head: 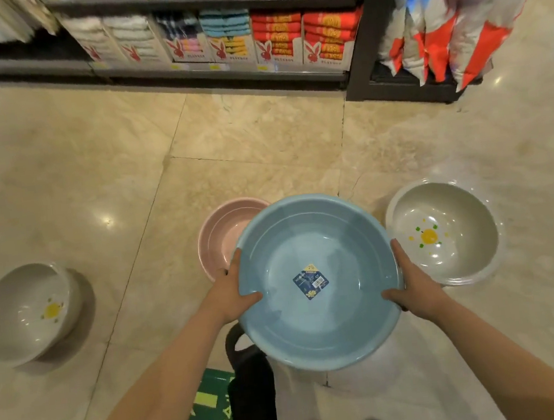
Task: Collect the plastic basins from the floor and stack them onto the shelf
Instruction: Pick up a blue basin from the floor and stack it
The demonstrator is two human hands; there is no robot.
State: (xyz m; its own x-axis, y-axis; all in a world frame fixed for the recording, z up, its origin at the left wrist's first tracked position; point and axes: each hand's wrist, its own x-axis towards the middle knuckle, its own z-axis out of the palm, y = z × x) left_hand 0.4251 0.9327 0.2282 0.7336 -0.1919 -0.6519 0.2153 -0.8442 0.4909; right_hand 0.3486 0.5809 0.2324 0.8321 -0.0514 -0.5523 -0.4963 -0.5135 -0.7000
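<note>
A light blue plastic basin (318, 321) with a small label inside is held up above the floor. My left hand (234, 291) grips its left rim and my right hand (414, 289) grips its right rim, thumbs inside. A pink basin (221, 234) stands on the floor behind it, partly hidden by the blue one. A grey-white basin (442, 233) with a yellow flower print stands on the floor to the right. Another flower-print basin (26, 313) stands on the floor far left.
A store shelf (220, 75) with boxed towels runs along the back. A black rack (403, 87) with hanging packaged goods stands at the back right. My dark trouser leg (251, 400) and shoe are below the blue basin, beside a green floor sticker (210, 405).
</note>
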